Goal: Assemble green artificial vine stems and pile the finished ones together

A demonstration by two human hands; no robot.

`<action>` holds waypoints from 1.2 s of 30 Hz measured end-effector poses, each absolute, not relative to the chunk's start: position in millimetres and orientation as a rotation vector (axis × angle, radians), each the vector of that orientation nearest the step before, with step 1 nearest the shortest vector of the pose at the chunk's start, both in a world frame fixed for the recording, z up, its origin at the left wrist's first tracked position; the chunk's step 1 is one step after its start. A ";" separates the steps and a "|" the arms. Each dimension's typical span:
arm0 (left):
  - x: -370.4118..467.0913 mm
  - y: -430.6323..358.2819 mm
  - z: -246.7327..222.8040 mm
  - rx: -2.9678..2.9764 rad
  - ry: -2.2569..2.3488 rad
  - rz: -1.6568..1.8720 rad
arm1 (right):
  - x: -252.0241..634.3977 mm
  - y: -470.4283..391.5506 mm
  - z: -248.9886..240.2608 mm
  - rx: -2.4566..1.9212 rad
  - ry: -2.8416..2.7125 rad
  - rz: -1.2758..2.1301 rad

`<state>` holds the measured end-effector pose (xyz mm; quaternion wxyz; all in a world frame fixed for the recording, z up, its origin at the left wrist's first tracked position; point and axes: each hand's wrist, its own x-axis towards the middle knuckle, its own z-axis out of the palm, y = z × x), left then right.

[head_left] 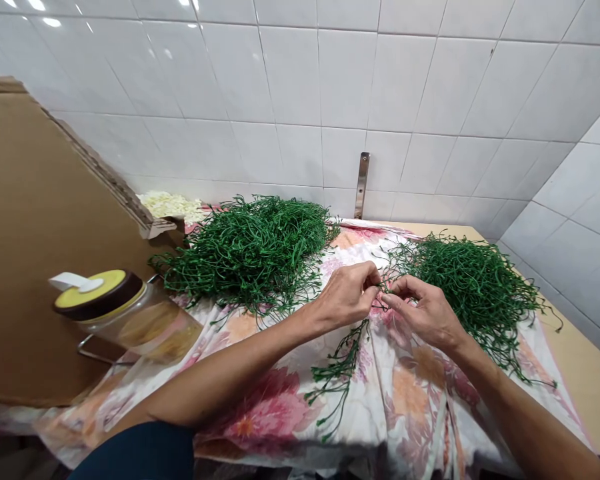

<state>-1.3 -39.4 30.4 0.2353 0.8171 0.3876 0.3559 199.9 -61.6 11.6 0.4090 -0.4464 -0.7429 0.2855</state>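
My left hand (351,290) is closed in a pinch on thin green stems, and a bunch of green stems (343,370) hangs below it over the flowered cloth. Close by on the right, my right hand (423,308) pinches at the same thin stems, thumb and forefinger pressed together. Between the fingertips only small dark green bits show. A large tangled pile of green stems (255,250) lies behind and left of my hands. Another green pile (473,287) lies to the right, just beyond my right hand.
A clear jar with a yellow and brown lid (130,317) stands tilted in view at the left, before a cardboard box (55,267). Pale yellow pieces (173,205) lie at the back left. The flowered cloth (270,407) covers the table (585,373); a tiled wall rises behind.
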 end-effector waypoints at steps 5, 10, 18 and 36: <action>-3.2 -35.5 30.3 2.115 1.014 0.859 | 205.1 -59.7 12.3 -1.064 -1.831 0.902; -1.7 -29.9 30.1 1.988 0.968 0.760 | 205.9 -58.0 9.2 -1.040 -1.804 0.944; -4.6 -34.3 42.0 2.133 1.061 0.767 | 208.2 -56.7 11.9 -1.029 -1.827 1.164; -7.2 -30.6 36.6 2.362 1.002 0.639 | 210.6 -56.3 15.3 -1.052 -1.952 1.115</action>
